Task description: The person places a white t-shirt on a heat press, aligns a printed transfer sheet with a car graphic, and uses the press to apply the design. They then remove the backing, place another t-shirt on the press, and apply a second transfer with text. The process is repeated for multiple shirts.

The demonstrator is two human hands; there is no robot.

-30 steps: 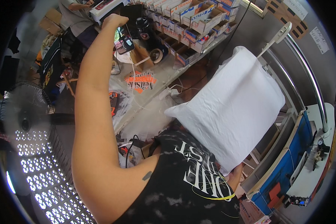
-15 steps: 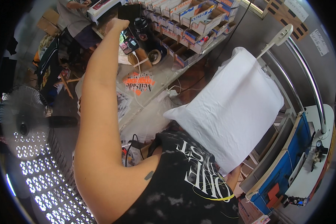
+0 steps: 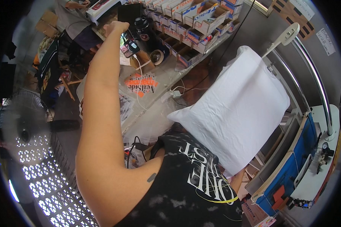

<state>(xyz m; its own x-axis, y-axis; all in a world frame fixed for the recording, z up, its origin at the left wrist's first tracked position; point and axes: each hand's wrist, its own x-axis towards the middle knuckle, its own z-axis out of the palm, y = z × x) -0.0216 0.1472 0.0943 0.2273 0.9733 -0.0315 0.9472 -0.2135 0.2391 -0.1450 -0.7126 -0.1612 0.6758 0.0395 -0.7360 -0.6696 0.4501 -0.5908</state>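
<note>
My left arm reaches far forward over the work table [image 3: 155, 94]. At its end my left hand [image 3: 116, 27] looks closed, its fingers curled away; what it holds, if anything, is hidden. Just below the hand a phone [image 3: 129, 47] with a white charging cable [image 3: 140, 70] leans by a brown cardboard box [image 3: 144, 62]. To the right, a white cloth [image 3: 235, 109], seemingly a garment, lies spread over a flat board. A bit of my right forearm [image 3: 237, 180] shows at the cloth's lower edge; the hand itself is hidden.
Stacked cardboard bins [image 3: 193, 22] and a dark bottle [image 3: 142, 28] stand at the back. A fan [image 3: 24, 128] is at the left. Metal rails [image 3: 314, 75] and a blue-panelled frame [image 3: 288, 166] flank the cloth on the right. Another person [image 3: 77, 24] stands at the far left.
My left hand has shifted very slightly left and stays by the phone. The view has moved a little; the white cloth and table things keep their places.
</note>
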